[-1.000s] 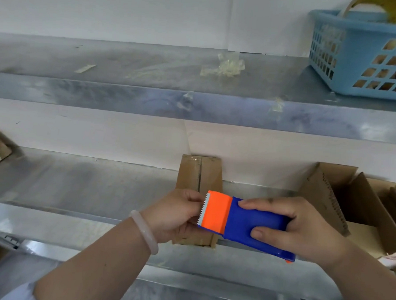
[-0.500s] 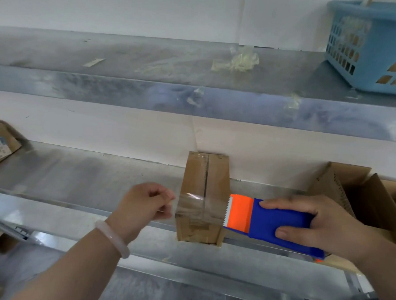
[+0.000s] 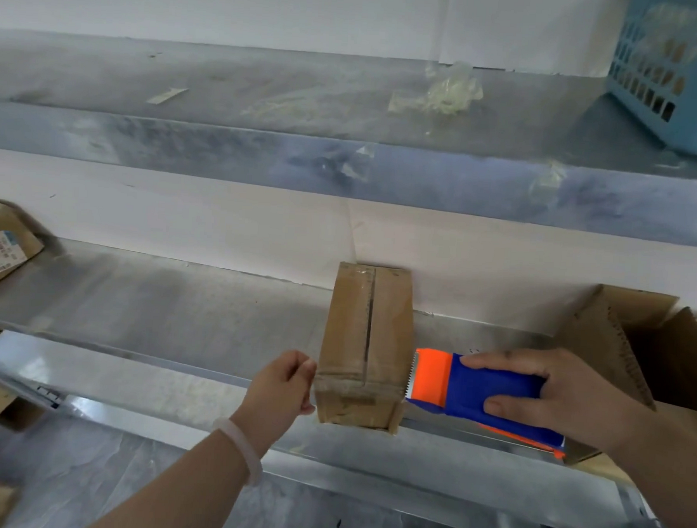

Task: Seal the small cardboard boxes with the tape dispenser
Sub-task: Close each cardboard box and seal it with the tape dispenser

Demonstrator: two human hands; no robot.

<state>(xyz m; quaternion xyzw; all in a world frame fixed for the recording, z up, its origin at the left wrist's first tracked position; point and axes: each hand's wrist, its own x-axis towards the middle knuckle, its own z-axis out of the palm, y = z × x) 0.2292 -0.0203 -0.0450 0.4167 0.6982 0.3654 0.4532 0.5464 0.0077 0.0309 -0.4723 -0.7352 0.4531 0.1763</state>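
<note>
A small brown cardboard box [image 3: 365, 337] stands on the lower metal shelf [image 3: 154, 310], its closed flaps meeting in a centre seam. A strip of clear tape [image 3: 357, 379] runs across its near end. My right hand [image 3: 549, 399] grips the blue and orange tape dispenser [image 3: 473, 391], whose toothed edge sits against the box's right side. My left hand [image 3: 284, 381] is at the box's left side, fingers curled and pinching the tape end against it.
Open empty cardboard boxes [image 3: 633, 347] crowd the shelf at the right. A labelled box [image 3: 0, 245] lies at the far left. On the upper shelf [image 3: 267, 94] sit tape scraps [image 3: 448, 91] and a blue plastic basket [image 3: 676, 71].
The tape strip, stretched above the box half a second ago, now lies flat on its near end. The dispenser moved right, off the box top to its right side. My left hand stays at the left side.
</note>
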